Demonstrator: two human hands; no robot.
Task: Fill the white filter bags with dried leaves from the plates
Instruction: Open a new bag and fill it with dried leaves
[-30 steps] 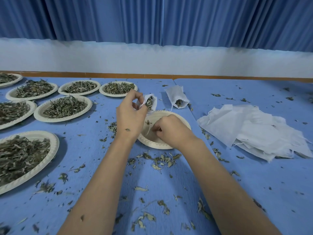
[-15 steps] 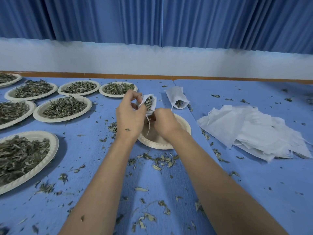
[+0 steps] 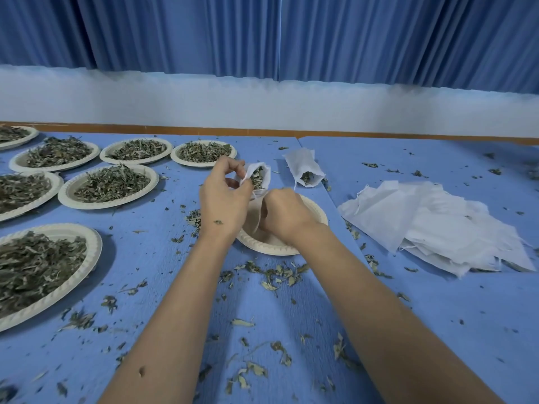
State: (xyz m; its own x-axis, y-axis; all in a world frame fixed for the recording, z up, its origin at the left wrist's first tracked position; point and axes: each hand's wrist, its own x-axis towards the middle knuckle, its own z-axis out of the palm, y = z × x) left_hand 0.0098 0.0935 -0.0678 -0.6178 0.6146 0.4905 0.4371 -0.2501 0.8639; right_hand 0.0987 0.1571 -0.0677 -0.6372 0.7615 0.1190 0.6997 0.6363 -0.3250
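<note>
Head view: we see the left hand [image 3: 224, 205] raised above the near-empty plate [image 3: 274, 246], thumb and fingers pinched on the rim of a small white bag [image 3: 258, 177]. The bag sits at the hand's fingertips, up and to the right of the palm, mouth facing us, dried leaves visible inside. The right hand [image 3: 284, 217] is just beside the left, lower, over the same plate, fingers curled in toward the bag's bottom edge; a thin string hangs there, but we cannot tell whether the fingers grip anything. A second bag [image 3: 303, 167] with leaves in it lies on the blue table [image 3: 437, 316] behind the plate, apart from both hands. A pile of flat empty bags [image 3: 437, 225] lies to the right of the right forearm, well apart from it. Plates heaped with leaves sit left: the nearest one [image 3: 43, 269] by the left forearm, another [image 3: 109, 186] further back, more [image 3: 204, 153] in a row behind. Loose leaf bits [image 3: 277, 275] are scattered on the table between and around the forearms.
</note>
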